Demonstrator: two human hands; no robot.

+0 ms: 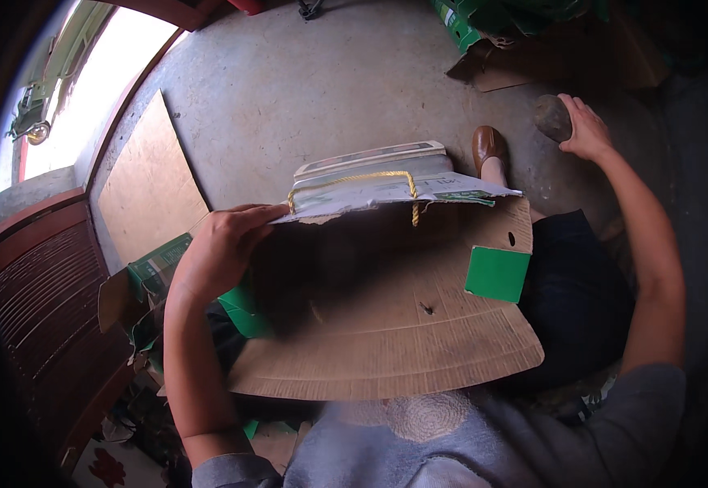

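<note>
An open cardboard box (403, 350) lies across my lap, brown inside, with a bright green flap (498, 274) at its right side. A yellow rope handle (362, 176) is threaded through its white printed far side. My left hand (228, 244) grips the box's far left edge, fingers bent over the rim. Out to the right, well apart from the box, my right hand (588, 130) is closed around a dark, rounded, stone-like object (552, 118). Much of the box's interior is in shadow. A small dark bit (426, 308) shows on the cardboard.
A brown shoe (490, 149) stands on the concrete floor beyond the box. Green cardboard pieces (500, 49) lie at the far right, and more green cardboard (159, 264) is at the left. A flat board (152, 167) lies near the slatted wooden furniture (53, 301).
</note>
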